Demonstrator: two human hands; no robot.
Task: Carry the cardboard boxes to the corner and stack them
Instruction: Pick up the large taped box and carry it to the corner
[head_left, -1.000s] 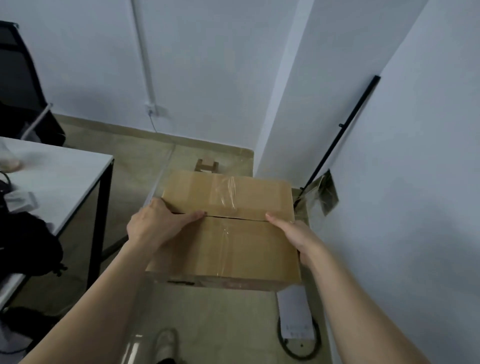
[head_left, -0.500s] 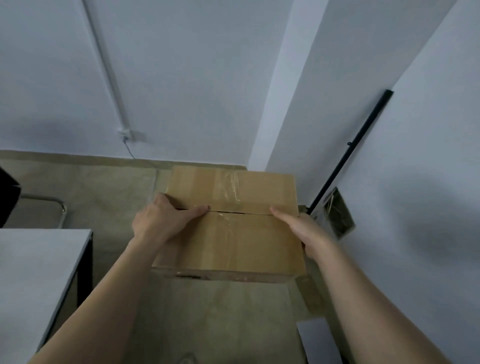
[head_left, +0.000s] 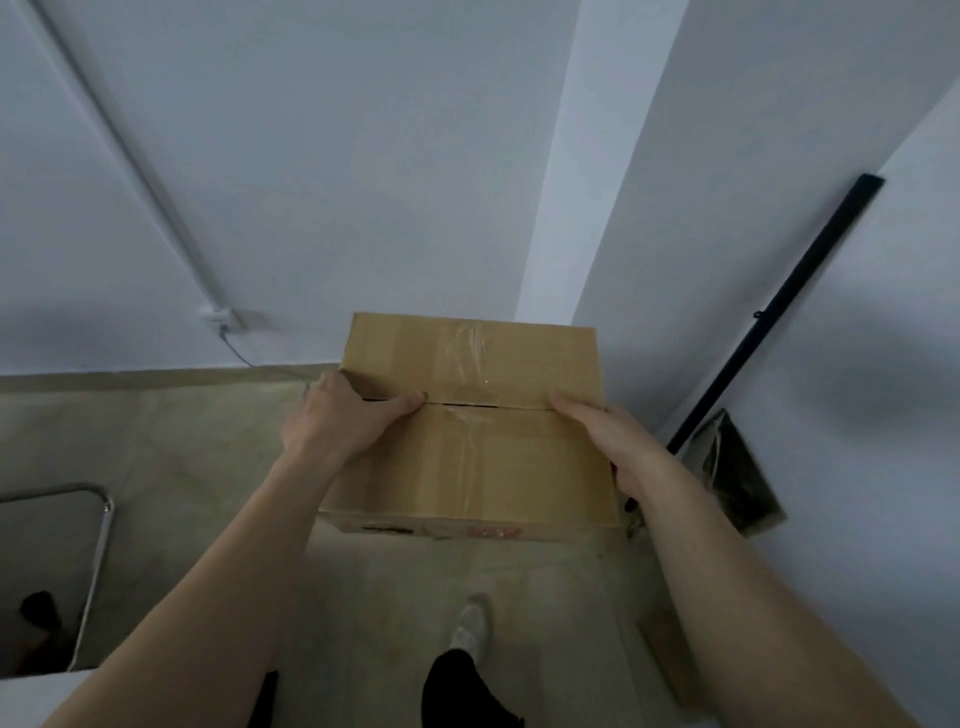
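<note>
A brown cardboard box (head_left: 470, 457), its top flaps closed with clear tape, is held in the air in front of me above the floor. My left hand (head_left: 337, 418) grips its left side, thumb lying along the seam on top. My right hand (head_left: 615, 439) grips the right side, fingers over the top edge. The box is level and faces the room corner where two white walls meet. Its underside is hidden.
A black pole (head_left: 774, 317) leans against the right wall, with a dark plastic bag (head_left: 735, 480) at its foot. A metal chair frame (head_left: 98, 525) stands at the left, a cable socket (head_left: 218, 316) on the back wall. My foot (head_left: 470, 626) steps on the beige floor.
I have walked closer to the corner with the box; the white table has slid out of view at the left and the walls fill more of the view. Both hands keep their grip.
</note>
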